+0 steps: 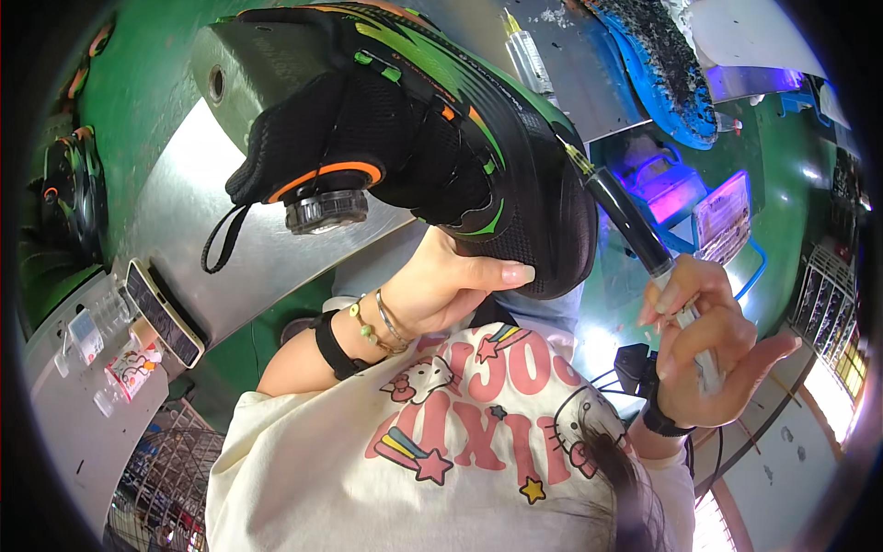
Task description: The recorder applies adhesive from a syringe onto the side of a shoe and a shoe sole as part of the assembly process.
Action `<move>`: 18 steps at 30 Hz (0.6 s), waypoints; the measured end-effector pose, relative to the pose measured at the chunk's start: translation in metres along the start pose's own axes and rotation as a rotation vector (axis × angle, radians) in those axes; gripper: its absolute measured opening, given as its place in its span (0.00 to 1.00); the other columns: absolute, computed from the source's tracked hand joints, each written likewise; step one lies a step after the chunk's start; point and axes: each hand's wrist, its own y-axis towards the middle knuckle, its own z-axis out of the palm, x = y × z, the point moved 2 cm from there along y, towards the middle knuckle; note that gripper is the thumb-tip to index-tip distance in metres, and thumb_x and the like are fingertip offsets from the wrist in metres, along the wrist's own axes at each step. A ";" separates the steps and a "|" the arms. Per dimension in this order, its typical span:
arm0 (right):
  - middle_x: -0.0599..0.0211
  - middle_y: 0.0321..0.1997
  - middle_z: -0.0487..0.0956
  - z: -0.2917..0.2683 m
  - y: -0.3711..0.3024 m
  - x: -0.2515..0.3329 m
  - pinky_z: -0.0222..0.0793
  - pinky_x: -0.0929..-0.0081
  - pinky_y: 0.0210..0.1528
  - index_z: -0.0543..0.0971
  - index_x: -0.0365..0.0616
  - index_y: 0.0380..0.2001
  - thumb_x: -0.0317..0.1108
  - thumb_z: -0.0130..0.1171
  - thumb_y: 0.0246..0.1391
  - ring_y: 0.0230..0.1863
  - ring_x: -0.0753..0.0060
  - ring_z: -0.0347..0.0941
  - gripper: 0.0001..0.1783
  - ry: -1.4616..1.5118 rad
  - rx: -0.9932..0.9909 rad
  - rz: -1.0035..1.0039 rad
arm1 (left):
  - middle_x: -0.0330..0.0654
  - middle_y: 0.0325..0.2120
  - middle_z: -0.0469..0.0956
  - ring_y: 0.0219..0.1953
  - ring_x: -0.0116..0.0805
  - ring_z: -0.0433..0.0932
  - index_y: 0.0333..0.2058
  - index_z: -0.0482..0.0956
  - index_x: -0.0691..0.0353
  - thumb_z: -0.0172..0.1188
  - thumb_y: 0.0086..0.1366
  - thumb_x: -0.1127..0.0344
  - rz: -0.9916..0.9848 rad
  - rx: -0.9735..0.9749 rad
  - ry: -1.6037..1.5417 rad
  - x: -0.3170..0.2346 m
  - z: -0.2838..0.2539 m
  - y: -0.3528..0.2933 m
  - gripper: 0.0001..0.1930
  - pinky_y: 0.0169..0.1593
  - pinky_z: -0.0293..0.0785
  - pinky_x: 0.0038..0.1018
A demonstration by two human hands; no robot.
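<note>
The left hand (451, 283) is clamped round the toe of the black and green shoe (520, 179), thumb on top, and the shoe is held up over the near edge of the metal worktop (175, 221), towards its right end. The right hand (704, 340) is curled firmly about a syringe (630, 221), its yellow needle hub (578, 158) pointing at the shoe's far rim.

For steady work, I would brace the shoe with the left hand and turn it there, so the needle meets the rim at one constant slant. Light, even pressure from the right hand should serve better than a squeeze (a sudden push could easily smear the upper). The dial (326, 212) is best kept from knocking the worktop edge.

Whether the needle's fine tip touches the rim or hovers just beside it, I cannot tell. The sole's underside faces away, the left fingers partly vanish beneath the toe, and curled right fingers cover part of the plunger. Whether the barrel itself or its filling is black is unclear.
</note>
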 end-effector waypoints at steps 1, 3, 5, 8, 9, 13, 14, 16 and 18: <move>0.48 0.30 0.72 -0.001 -0.001 0.001 0.66 0.69 0.33 0.69 0.41 0.11 0.56 0.14 0.63 0.28 0.60 0.69 0.43 0.001 0.002 0.000 | 0.42 0.47 0.72 0.49 0.34 0.73 0.51 0.67 0.63 0.56 0.50 0.88 -0.011 -0.009 0.009 0.000 0.000 0.000 0.28 0.51 0.72 0.30; 0.48 0.28 0.71 -0.003 -0.004 0.007 0.66 0.68 0.32 0.69 0.41 0.11 0.44 0.25 0.66 0.28 0.59 0.69 0.34 -0.045 -0.019 -0.033 | 0.42 0.47 0.72 0.49 0.34 0.73 0.51 0.67 0.62 0.56 0.50 0.88 -0.026 -0.011 0.018 0.000 0.002 0.000 0.28 0.51 0.72 0.30; 0.47 0.28 0.71 -0.008 -0.009 0.012 0.66 0.68 0.32 0.69 0.41 0.11 0.38 0.28 0.65 0.27 0.60 0.68 0.30 -0.006 -0.006 -0.027 | 0.42 0.47 0.72 0.50 0.35 0.72 0.52 0.66 0.62 0.55 0.51 0.88 -0.022 0.015 -0.049 0.000 0.004 0.000 0.28 0.53 0.71 0.30; 0.48 0.27 0.71 -0.008 -0.016 0.015 0.65 0.69 0.31 0.69 0.41 0.10 0.37 0.27 0.65 0.26 0.61 0.67 0.31 0.042 -0.010 -0.028 | 0.42 0.48 0.71 0.51 0.35 0.72 0.52 0.65 0.63 0.56 0.50 0.88 -0.050 0.040 -0.098 -0.002 0.007 -0.001 0.29 0.54 0.69 0.31; 0.49 0.28 0.72 -0.008 -0.017 0.016 0.64 0.70 0.31 0.69 0.41 0.09 0.41 0.23 0.66 0.26 0.62 0.67 0.34 0.050 -0.028 -0.034 | 0.42 0.48 0.71 0.51 0.35 0.72 0.52 0.65 0.63 0.56 0.50 0.88 -0.050 0.038 -0.099 -0.003 0.007 -0.001 0.29 0.54 0.69 0.31; 0.52 0.28 0.72 -0.004 -0.026 0.017 0.63 0.73 0.31 0.68 0.43 0.07 0.50 0.13 0.65 0.25 0.65 0.67 0.42 0.076 -0.069 -0.008 | 0.43 0.47 0.71 0.49 0.34 0.72 0.52 0.65 0.64 0.57 0.49 0.87 -0.068 0.031 -0.109 0.000 0.004 0.001 0.29 0.53 0.69 0.29; 0.53 0.28 0.73 -0.004 -0.028 0.017 0.62 0.73 0.31 0.69 0.44 0.06 0.53 0.09 0.63 0.25 0.66 0.67 0.45 0.093 -0.084 -0.010 | 0.42 0.46 0.72 0.48 0.33 0.73 0.52 0.66 0.64 0.58 0.49 0.86 -0.064 0.024 -0.083 0.000 0.005 0.003 0.29 0.50 0.71 0.27; 0.54 0.29 0.73 -0.004 -0.031 0.019 0.62 0.74 0.31 0.69 0.44 0.05 0.56 0.05 0.61 0.25 0.66 0.66 0.47 0.106 -0.106 -0.013 | 0.42 0.42 0.74 0.44 0.32 0.74 0.49 0.68 0.65 0.58 0.50 0.85 -0.072 0.016 -0.005 0.003 -0.004 0.008 0.25 0.47 0.71 0.25; 0.55 0.29 0.74 -0.004 -0.033 0.021 0.62 0.73 0.32 0.71 0.45 0.07 0.55 0.05 0.61 0.24 0.67 0.66 0.47 0.063 -0.085 -0.041 | 0.41 0.39 0.76 0.41 0.30 0.76 0.46 0.71 0.66 0.59 0.50 0.84 -0.079 0.005 0.076 0.001 -0.007 0.014 0.22 0.44 0.72 0.22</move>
